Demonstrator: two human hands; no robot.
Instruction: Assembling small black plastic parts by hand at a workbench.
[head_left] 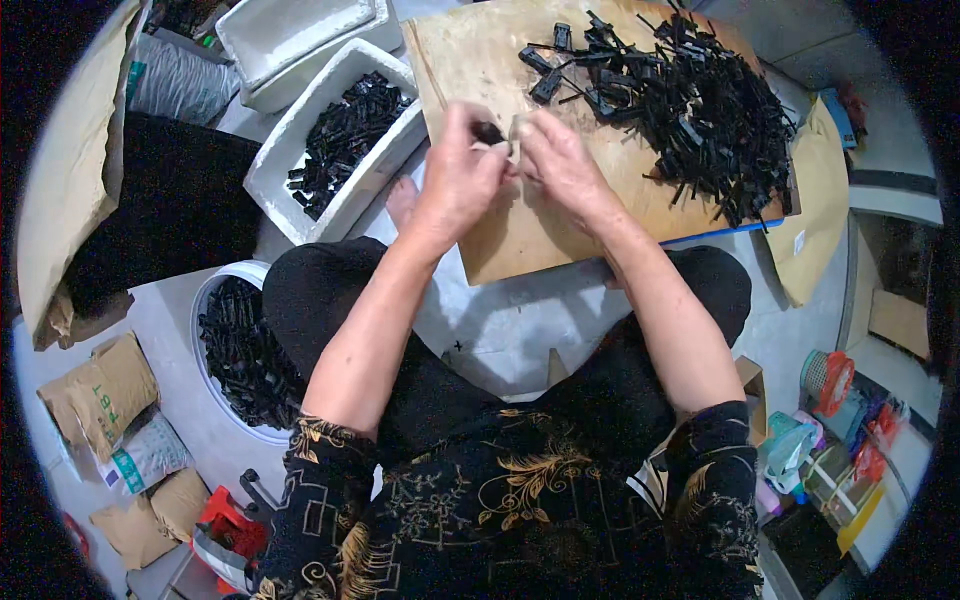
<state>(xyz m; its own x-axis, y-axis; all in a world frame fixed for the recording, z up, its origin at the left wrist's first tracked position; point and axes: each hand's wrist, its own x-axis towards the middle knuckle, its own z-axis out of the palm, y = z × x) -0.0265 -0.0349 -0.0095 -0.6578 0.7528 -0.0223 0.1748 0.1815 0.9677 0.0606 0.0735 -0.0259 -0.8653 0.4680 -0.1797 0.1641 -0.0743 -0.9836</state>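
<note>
My two hands meet over the near left part of a wooden board (560,240). My left hand (455,180) is closed, with a small black plastic part (487,133) showing between its fingers. Against it, my right hand (570,170) is pinched around a thin, pale piece (516,140); blur keeps me from telling its kind. A large heap of black plastic parts (690,110) covers the board's right side, many of them long and thin. Left of the board, a white foam box (275,190) holds more small black parts (350,130).
A white round bucket (200,300) of black parts stands by my left knee. Another foam box (240,40) lies at the far left, near a big open carton (75,130). Brown sacks (105,385) rest at left. Plastic bags (790,450) and a basket (818,375) are at right.
</note>
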